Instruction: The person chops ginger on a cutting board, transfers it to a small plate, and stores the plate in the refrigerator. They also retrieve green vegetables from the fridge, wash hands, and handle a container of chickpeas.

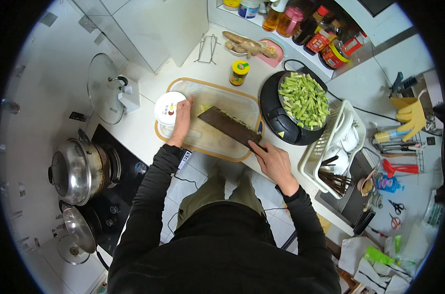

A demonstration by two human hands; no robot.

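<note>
My right hand (275, 163) grips the handle of a dark-bladed cleaver (231, 126), which lies slantwise over a translucent cutting board (222, 96) with an orange rim. Finely chopped pale yellow-green bits (204, 107) show by the blade's tip and along its far edge. At the board's left end my left hand (183, 119) holds the right side of a small white bowl or dish (168, 109) with printed figures. A jar with a yellow lid (239, 72) stands just beyond the board. Cut green vegetable pieces (305, 99) fill a dish on a black round appliance (270, 114) to the right.
Ginger root (250, 47) and a wire rack (207, 49) lie at the back. On the right, a white dish rack (307, 165) holds bowls and chopsticks beside the sink (349, 202). A lidded steel pot (79, 172) and a pan (79, 228) stand at the black stove (125, 198) on the left.
</note>
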